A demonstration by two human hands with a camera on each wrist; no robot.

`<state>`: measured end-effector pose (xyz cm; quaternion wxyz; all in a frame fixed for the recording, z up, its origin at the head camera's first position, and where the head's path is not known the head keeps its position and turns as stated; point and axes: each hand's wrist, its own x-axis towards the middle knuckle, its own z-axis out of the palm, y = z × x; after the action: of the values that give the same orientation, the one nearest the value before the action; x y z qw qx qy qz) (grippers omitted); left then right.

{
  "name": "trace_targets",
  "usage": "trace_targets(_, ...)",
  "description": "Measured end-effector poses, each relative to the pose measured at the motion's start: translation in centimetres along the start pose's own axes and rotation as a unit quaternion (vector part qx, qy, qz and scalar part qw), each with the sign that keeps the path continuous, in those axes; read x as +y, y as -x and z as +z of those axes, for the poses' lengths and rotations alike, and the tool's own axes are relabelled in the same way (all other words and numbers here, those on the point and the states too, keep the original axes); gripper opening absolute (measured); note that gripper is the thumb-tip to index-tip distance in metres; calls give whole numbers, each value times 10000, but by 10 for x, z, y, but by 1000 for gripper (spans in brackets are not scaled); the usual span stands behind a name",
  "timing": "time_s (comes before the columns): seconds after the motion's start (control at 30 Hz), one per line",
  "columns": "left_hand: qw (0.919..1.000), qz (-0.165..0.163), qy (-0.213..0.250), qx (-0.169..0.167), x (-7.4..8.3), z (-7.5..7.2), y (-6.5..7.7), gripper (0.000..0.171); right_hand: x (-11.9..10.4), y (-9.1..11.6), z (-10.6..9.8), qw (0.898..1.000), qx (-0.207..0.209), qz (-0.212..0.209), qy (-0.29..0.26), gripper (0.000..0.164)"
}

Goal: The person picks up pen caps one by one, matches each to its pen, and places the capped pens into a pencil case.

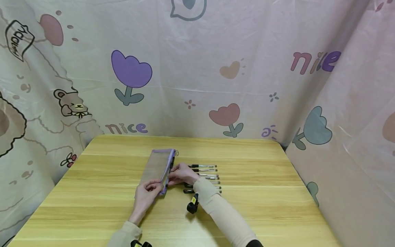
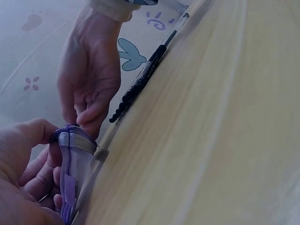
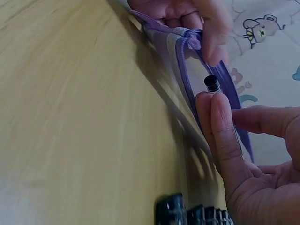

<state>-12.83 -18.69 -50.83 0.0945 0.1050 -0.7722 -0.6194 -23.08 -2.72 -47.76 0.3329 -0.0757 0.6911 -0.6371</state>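
A mesh zip pouch (image 1: 154, 166) with purple edging stands slightly raised on the wooden table, its zipper side turned right and gaping. My left hand (image 1: 145, 195) pinches its near end between thumb and fingers, beside the zipper. At the opening, my right hand (image 1: 181, 174) holds a pen (image 3: 212, 84) between thumb and fingertips, and the pen's dark end shows above them in the right wrist view. The pen lies along the purple zipper (image 3: 185, 70). Right of the pouch lies a row of several black-and-clear pens (image 1: 206, 170), partly hidden by my right hand and sleeve.
The wooden table (image 1: 253, 206) ends at a patterned curtain (image 1: 185, 68) at the back and sides. Black wrist-worn devices sit by both sleeves, one (image 1: 192, 204) hanging under the right wrist near the closest pens. A small ring (image 1: 177, 153) hangs at the pouch's far corner.
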Motion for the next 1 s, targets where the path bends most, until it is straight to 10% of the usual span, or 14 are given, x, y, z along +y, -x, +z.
trace_targets(0.33,9998,-59,210,4,0,-1,1,22,0,-9,14,9998,117,-130,-45,4)
trace_targets(0.8,9992,-206,345,9,3,-3,0,28,14,5,0,9968,-18,-718,-364,46)
trace_targets(1.0,9995,-113,277,57,-1,-1,0,25,22,39,-15,9842,-4,-1555,852,40)
